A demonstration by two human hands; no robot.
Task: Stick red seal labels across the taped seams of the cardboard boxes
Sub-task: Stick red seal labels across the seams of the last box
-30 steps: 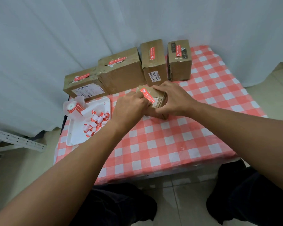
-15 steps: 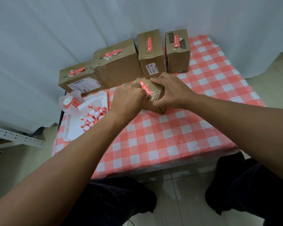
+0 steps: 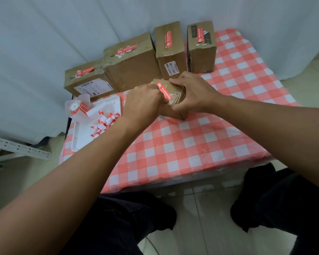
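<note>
A small taped cardboard box point(image 3: 175, 94) sits on the red-checked tablecloth point(image 3: 182, 144), with a red seal label point(image 3: 164, 90) lying across its top seam. My left hand point(image 3: 145, 102) presses on the label's near end and the box's left side. My right hand point(image 3: 191, 91) grips the box's top and right side. Behind it stand several bigger cardboard boxes, each with a red label on top: a low one point(image 3: 88, 81), a wide one point(image 3: 131, 61), a tall one point(image 3: 170, 50) and one at the right point(image 3: 202, 46).
A white tray point(image 3: 81, 137) at the table's left holds a roll of red labels point(image 3: 77, 107) and several peeled backing scraps point(image 3: 105, 124). A white curtain hangs behind the table. A metal rack bar point(image 3: 17, 148) lies on the floor at left. My knees are below the table edge.
My hands stay on the small box. My left hand has slid along the label toward me, covering its near end. The view has shifted slightly.
</note>
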